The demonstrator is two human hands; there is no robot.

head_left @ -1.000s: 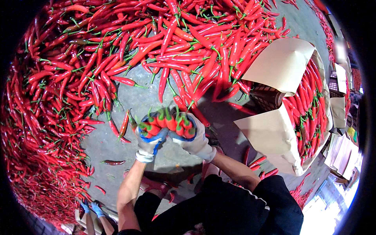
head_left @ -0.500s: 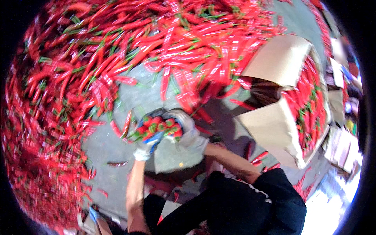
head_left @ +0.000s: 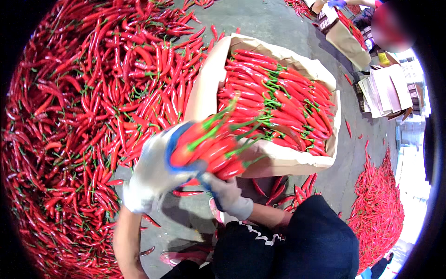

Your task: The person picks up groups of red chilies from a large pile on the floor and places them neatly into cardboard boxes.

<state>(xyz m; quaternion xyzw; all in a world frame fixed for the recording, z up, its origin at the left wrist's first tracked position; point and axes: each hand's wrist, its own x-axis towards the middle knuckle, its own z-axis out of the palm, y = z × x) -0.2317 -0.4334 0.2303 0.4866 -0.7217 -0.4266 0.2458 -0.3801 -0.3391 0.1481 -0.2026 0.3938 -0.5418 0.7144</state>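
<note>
A bunch of red chili peppers (head_left: 214,151), green stems pointing up and to the right, is gripped between my two gloved hands. My left hand (head_left: 158,156), in a white and blue glove slightly smeared by motion, wraps round the bunch from the left. From below, my right hand (head_left: 227,195), gloved too, closes on its lower end. Just beyond the bunch stands a box lined with brown paper (head_left: 204,88). Neat rows of chili peppers (head_left: 278,102) fill it, their stems meeting along the middle. The bunch overlaps the near left corner of the box in view.
A large heap of loose chili peppers (head_left: 88,107) covers the left side. Another heap (head_left: 378,209) lies at the right. Stacked paper sheets (head_left: 385,90) and a second lined box (head_left: 348,44) stand at the far right, near a co-worker. Stray peppers lie on the grey floor (head_left: 260,21).
The view has swung right, bringing the box from the right side to the middle. My hands have carried the bunch of chili peppers from beside the heap to the box's near edge.
</note>
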